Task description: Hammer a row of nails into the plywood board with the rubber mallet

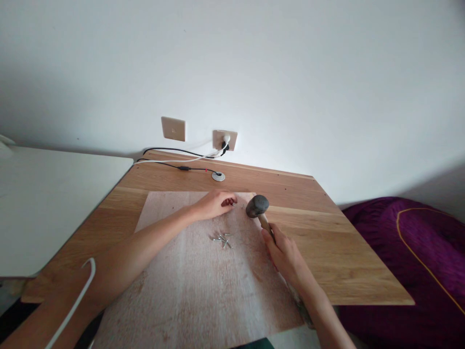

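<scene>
My left hand (217, 203) is closed in a pinch near the far edge of the pale wooden board (196, 291). A small shiny metal nail (233, 204) shows at its fingertips, mostly hidden by them. My right hand (285, 249) is wrapped round the wooden handle of a rubber mallet (257, 206). The mallet's dark head is raised at the board's far right corner, just right of my left hand. Nearer to me on the board lies a small loose pile of several silver nails (223, 240).
Under the board is a wooden tabletop (327, 252) with a round cable grommet (218, 176). Cables (174, 161) run along its back to a wall socket (225, 140). A white table (65, 203) adjoins at left. Purple fabric (395, 257) bulges at right.
</scene>
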A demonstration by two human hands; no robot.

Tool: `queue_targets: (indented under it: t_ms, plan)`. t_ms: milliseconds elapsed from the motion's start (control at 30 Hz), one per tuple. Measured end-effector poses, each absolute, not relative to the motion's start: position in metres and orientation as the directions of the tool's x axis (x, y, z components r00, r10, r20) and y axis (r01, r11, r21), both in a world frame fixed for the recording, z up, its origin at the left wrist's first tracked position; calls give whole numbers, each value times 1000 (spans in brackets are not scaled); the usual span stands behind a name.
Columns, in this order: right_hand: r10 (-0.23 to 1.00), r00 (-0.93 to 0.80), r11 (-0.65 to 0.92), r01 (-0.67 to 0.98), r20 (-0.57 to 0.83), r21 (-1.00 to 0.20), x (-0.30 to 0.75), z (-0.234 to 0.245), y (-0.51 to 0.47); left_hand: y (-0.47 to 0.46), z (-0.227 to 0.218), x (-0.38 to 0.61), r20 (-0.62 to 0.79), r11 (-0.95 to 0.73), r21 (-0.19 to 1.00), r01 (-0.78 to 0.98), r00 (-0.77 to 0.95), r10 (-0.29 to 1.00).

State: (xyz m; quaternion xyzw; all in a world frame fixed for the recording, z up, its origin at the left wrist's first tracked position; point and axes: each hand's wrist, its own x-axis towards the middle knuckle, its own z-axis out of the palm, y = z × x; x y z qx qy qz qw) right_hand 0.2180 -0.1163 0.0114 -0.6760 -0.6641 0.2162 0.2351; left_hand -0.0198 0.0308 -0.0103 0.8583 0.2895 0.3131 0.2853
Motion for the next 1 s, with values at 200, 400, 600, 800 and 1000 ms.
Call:
queue_targets:
  t_ms: [200, 400, 600, 800, 1000]
  plan:
    - [999, 32, -6, 795, 33, -607, 218, 11, -115, 31, -9, -21, 375, -660, 664, 350, 608, 700]
    - [999, 46, -35, 779, 2, -626, 217, 12, -114, 33, -9, -22, 388, -664, 669, 334, 605, 695]
    - [999, 23, -3, 770, 23, -639, 217, 13, -115, 38, -9, -24, 379, -673, 670, 314, 635, 673]
    - [999, 36, -19, 773, 14, -634, 218, 12, -115, 37, -9, -24, 306, -564, 776, 281, 615, 727]
    - [999, 25, 3, 776, 36, -631, 219, 12, -116, 37, -11, -22, 303, -554, 782, 285, 603, 738]
